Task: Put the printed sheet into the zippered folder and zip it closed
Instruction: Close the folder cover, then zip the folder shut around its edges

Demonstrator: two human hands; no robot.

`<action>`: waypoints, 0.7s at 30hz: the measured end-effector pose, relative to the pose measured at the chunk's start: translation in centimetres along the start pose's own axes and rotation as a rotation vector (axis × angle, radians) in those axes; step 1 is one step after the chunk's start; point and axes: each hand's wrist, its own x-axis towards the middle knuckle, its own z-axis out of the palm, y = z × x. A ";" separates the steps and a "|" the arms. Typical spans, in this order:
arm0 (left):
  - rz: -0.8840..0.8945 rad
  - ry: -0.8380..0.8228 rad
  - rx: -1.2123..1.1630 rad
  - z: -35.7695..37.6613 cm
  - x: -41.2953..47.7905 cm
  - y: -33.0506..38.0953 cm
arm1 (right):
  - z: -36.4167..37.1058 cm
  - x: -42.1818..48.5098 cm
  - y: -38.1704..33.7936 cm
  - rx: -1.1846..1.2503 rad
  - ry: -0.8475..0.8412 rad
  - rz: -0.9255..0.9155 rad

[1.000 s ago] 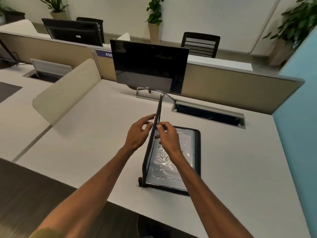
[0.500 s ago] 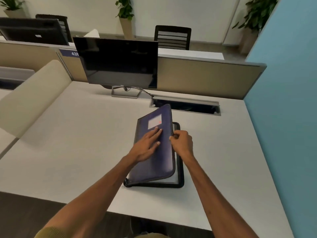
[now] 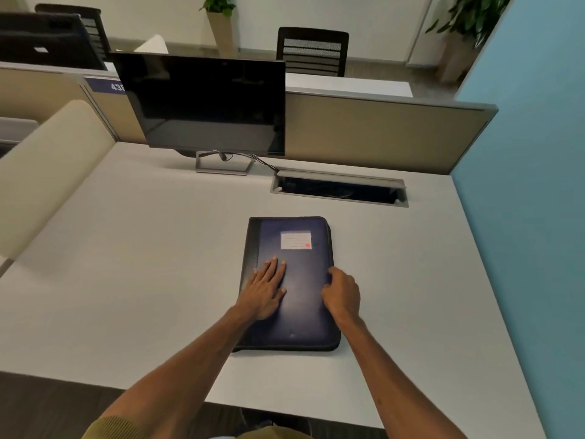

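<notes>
Item 1, fingers [image 3: 274, 267] of the left hand [image 3: 264, 291]: I log them straight and released, lying flat on the cover, palm down, holding nothing.

Item 2, right hand [image 3: 343, 296]: curled over the right edge of the folder [image 3: 304, 308], thumb on the cover, grasping that edge. I cannot tell if it has a zipper pull; the hand covers that spot.

Item 3, folder: dark blue with a black strip down its left side. The cover is closed flat. It lies on the counter [image 3: 152, 248] near the front edge, long side running away from me. A white label [image 3: 296, 240] with a small red mark sits on the cover beyond both hands. I cannot tell if the zipper is run.

Item 4, printed sheet: hidden under the closed cover.

Item 5, surroundings: a dark monitor [image 3: 205, 103] stands at the back of the counter. An open cable slot [image 3: 338, 189] lies behind the folder. A beige divider [image 3: 380, 131] runs behind both, with a blue wall [image 3: 538, 153] to the right and a cream side screen [image 3: 47, 172] to the left. A black chair [image 3: 311, 52] stands beyond the divider.
</notes>
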 end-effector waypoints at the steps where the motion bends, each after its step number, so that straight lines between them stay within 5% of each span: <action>1: -0.003 -0.003 -0.003 0.2 0.2 -0.1 | 0.8 -0.2 0.2 -0.019 -0.036 -0.029; 10: 0.005 0.004 -0.006 0.0 1.9 -1.5 | 6.2 -0.1 1.7 -0.358 -0.201 -0.427; 21: -0.078 0.107 -0.086 0.1 -2.7 -4.1 | 6.6 -0.6 1.3 -0.436 -0.160 -0.407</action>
